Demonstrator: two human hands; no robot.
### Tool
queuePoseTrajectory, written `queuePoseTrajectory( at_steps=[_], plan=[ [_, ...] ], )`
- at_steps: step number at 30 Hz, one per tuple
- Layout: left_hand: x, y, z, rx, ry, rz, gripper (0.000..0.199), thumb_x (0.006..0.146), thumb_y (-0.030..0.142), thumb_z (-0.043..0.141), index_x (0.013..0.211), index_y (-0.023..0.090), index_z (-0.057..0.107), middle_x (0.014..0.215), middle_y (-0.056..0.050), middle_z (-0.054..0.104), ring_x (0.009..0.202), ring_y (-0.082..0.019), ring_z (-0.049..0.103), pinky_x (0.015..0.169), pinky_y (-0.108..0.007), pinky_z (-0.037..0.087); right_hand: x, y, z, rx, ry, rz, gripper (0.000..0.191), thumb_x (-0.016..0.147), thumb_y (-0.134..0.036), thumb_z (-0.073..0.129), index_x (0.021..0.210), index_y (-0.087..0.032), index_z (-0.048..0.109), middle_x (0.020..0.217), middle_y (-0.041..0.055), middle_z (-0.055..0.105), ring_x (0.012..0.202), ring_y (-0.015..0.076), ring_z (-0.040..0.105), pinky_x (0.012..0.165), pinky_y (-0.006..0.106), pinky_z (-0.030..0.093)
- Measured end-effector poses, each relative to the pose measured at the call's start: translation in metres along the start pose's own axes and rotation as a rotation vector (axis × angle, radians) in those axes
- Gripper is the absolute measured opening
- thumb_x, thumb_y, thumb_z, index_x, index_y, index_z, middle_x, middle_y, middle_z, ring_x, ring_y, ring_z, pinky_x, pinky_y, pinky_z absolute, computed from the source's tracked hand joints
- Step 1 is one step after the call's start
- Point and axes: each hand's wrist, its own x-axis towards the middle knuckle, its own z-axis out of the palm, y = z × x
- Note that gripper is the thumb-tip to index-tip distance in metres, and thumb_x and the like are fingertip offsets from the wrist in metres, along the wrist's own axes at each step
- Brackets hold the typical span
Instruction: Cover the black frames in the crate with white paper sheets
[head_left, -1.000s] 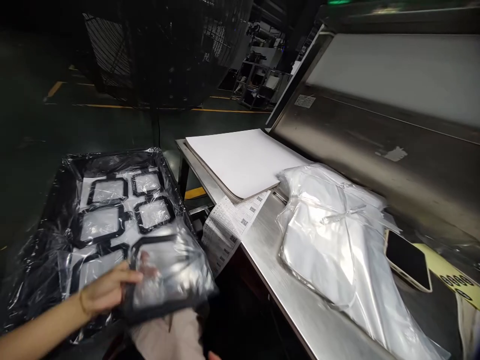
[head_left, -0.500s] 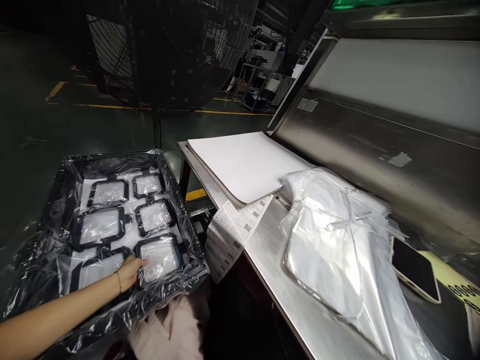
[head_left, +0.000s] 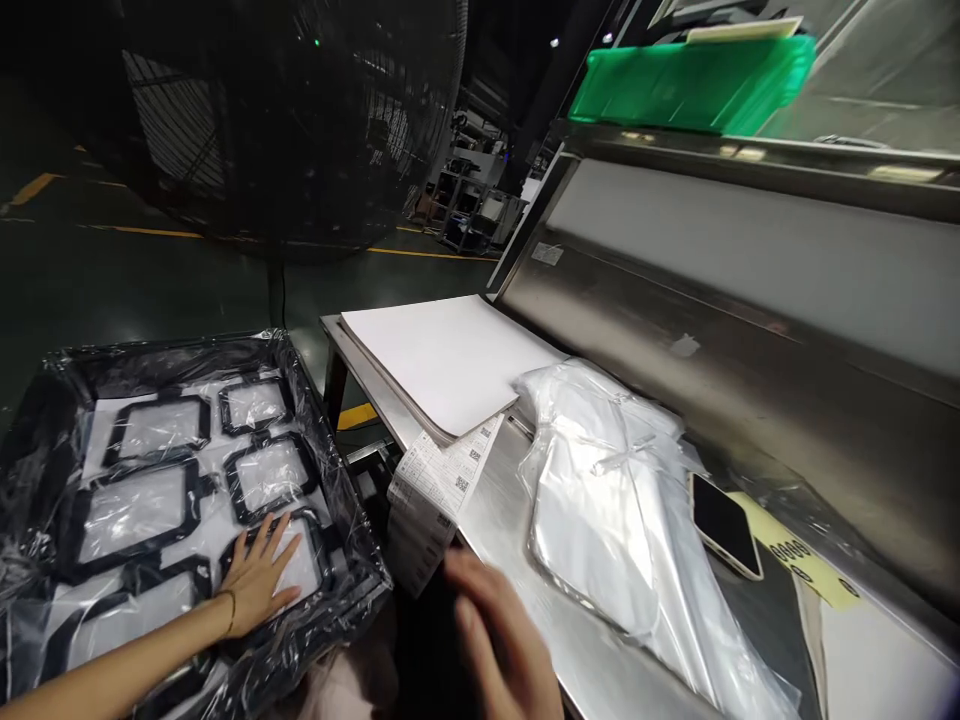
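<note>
My left hand (head_left: 259, 578) lies flat, fingers spread, on a black square frame wrapped in transparent film (head_left: 306, 565), without gripping it. That frame sits at the near right of a film-lined black tray (head_left: 330, 480), among several similar frames on white sheets. One of them (head_left: 135, 512) lies left of my hand. My right hand (head_left: 499, 640) is blurred, with its fingers apart and nothing in them, above the near edge of the steel table (head_left: 487, 520). A printed sheet with QR codes (head_left: 442, 490) hangs over the table edge just beyond it.
A stack of white card (head_left: 442, 365) and a pile of transparent plastic bags (head_left: 600, 490) lie on the steel table. A black phone (head_left: 724, 525) lies beyond them beside a yellow label (head_left: 795, 555). A green bin (head_left: 690, 85) sits high up, and a large caged fan (head_left: 255, 120) stands behind.
My left hand has let go of the wrapped frame, which now lies in the tray's near right spot, and the hand rests on it. My right hand has come into view. The view has swung left.
</note>
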Motion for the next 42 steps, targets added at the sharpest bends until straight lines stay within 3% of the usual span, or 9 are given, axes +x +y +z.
queuePoseTrajectory(
  at_steps=[2,5,7,9,13,22,31,38,42],
  plan=[
    [0.001,-0.001,-0.003,0.041,0.001,0.001,0.058,0.068,0.040,0.053,0.121,0.020,0.045,0.137,-0.016,0.027,0.127,-0.037,0.014,0.097,-0.058,0.012,0.056,-0.002,-0.001,-0.246,0.006,-0.084,0.030,0.086,-0.036,0.033,0.103,-0.020,0.051,0.111,0.0057,0.054,0.105,0.0134,0.047,0.090,0.027,0.039],
    [-0.006,0.002,-0.020,0.070,0.059,0.005,0.053,0.076,0.043,0.042,0.123,0.018,0.043,0.139,-0.015,0.024,0.127,-0.035,0.013,0.098,-0.057,0.016,0.129,0.003,0.011,-0.425,-0.004,-0.055,0.046,0.082,-0.037,0.044,0.118,-0.010,0.041,0.130,0.0132,0.037,0.119,0.0202,0.032,0.100,0.035,0.026],
    [-0.012,0.004,-0.037,0.056,0.118,0.041,0.048,0.080,0.041,0.035,0.124,0.022,0.040,0.142,-0.010,0.019,0.129,-0.030,0.008,0.101,-0.053,0.018,0.160,0.012,0.025,-0.541,-0.038,0.022,0.058,0.077,-0.041,0.052,0.122,-0.008,0.036,0.133,0.0173,0.030,0.123,0.0279,0.025,0.099,0.047,0.021],
    [-0.018,0.004,-0.054,-0.005,0.184,0.082,0.044,0.082,0.039,0.033,0.125,0.028,0.036,0.142,-0.005,0.016,0.130,-0.026,0.008,0.101,-0.048,0.024,0.175,0.020,0.037,-0.623,-0.086,0.083,0.051,0.077,-0.041,0.053,0.117,-0.011,0.042,0.129,0.0143,0.037,0.120,0.0284,0.030,0.097,0.052,0.022],
    [-0.022,0.005,-0.088,-0.140,0.267,0.090,0.038,0.082,0.038,0.035,0.119,0.031,0.038,0.139,-0.002,0.022,0.128,-0.025,0.019,0.098,-0.047,0.031,0.183,0.026,0.039,-0.662,-0.180,0.131,0.028,0.081,-0.034,0.048,0.098,-0.013,0.054,0.109,0.0078,0.053,0.105,0.0213,0.046,0.091,0.047,0.033],
    [-0.029,0.016,-0.136,-0.306,0.217,-0.044,0.035,0.082,0.043,0.031,0.112,0.028,0.041,0.136,-0.003,0.028,0.124,-0.024,0.029,0.097,-0.043,0.035,0.226,0.030,-0.022,-0.271,-0.225,0.244,0.026,0.082,-0.035,0.047,0.091,-0.012,0.055,0.087,0.0020,0.057,0.076,0.0143,0.056,0.067,0.032,0.047],
    [-0.029,0.013,-0.139,-0.347,0.177,-0.055,0.033,0.081,0.046,0.031,0.110,0.031,0.038,0.136,0.002,0.025,0.125,-0.021,0.027,0.098,-0.041,0.034,0.215,0.034,-0.037,0.074,-0.305,0.290,0.026,0.085,-0.035,0.043,0.088,-0.012,0.054,0.080,0.0014,0.058,0.069,0.0112,0.056,0.064,0.029,0.047],
    [-0.033,0.008,-0.135,-0.271,0.132,-0.067,0.038,0.082,0.046,0.029,0.114,0.028,0.039,0.136,-0.001,0.028,0.122,-0.020,0.032,0.093,-0.035,0.041,0.218,0.024,-0.037,-0.123,-0.443,0.289,0.020,0.082,-0.029,0.049,0.089,-0.012,0.055,0.085,0.0019,0.058,0.071,0.0111,0.055,0.065,0.029,0.047],
    [-0.044,-0.010,-0.113,-0.101,0.127,0.002,0.037,0.084,0.041,0.030,0.112,0.026,0.049,0.132,-0.002,0.039,0.120,-0.020,0.037,0.096,-0.035,0.037,0.217,0.021,-0.027,-0.359,-0.448,0.223,0.024,0.082,-0.033,0.047,0.090,-0.012,0.056,0.088,0.0024,0.058,0.077,0.0140,0.056,0.069,0.033,0.046]
  ],
)
